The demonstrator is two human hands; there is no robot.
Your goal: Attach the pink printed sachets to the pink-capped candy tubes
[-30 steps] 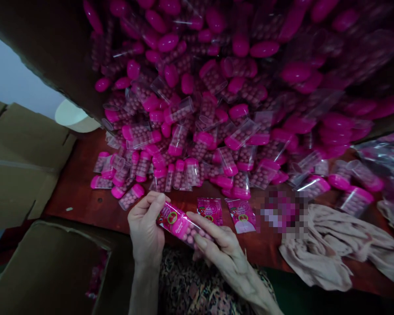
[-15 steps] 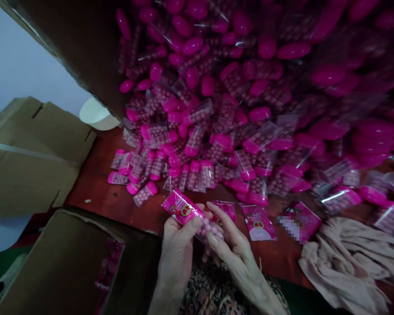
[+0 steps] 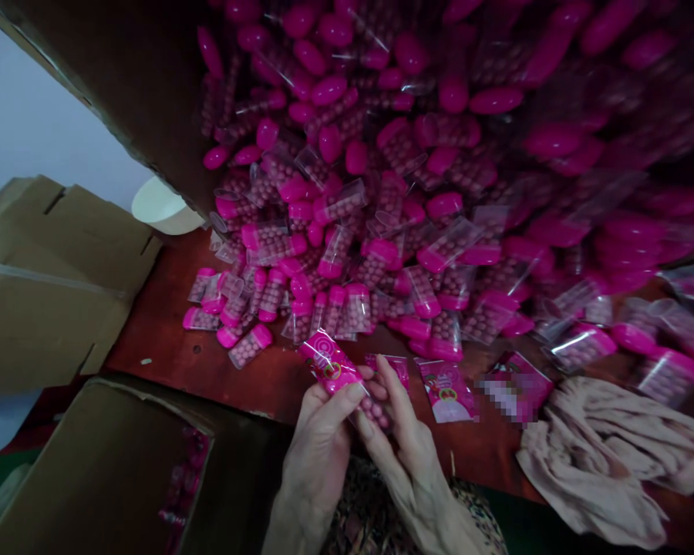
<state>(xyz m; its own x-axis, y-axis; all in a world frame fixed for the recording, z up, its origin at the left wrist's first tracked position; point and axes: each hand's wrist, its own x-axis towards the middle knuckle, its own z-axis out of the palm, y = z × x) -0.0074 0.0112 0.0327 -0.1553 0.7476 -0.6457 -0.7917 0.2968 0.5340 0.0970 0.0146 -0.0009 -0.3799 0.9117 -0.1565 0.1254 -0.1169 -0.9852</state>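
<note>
Both hands work together on one small clear candy bottle (image 3: 377,413) filled with pink balls, held tilted above the front edge of the table. A glossy pink printed sleeve (image 3: 331,362) covers its upper left end. My left hand (image 3: 318,443) is closed around the sleeve and bottle, thumb pressed on top where the print meets the clear plastic. At the lower right end, my right hand (image 3: 408,443) grips the bottle between thumb and fingers. Flat printed sleeves, one of them a pink sleeve (image 3: 446,389), lie just beyond the right hand.
A large heap of pink-capped candy bottles (image 3: 335,254) spills from a big carton (image 3: 133,92) onto the red table (image 3: 167,354). An open box (image 3: 86,470) with pink items stands front left. Crumpled cloth (image 3: 595,462) lies at right; a white tub (image 3: 167,208) sits behind.
The bottle and its sleeve are turned slightly, and the right thumb and fingers sit closer around the bottle's lower end. The whole view has shifted a little.
</note>
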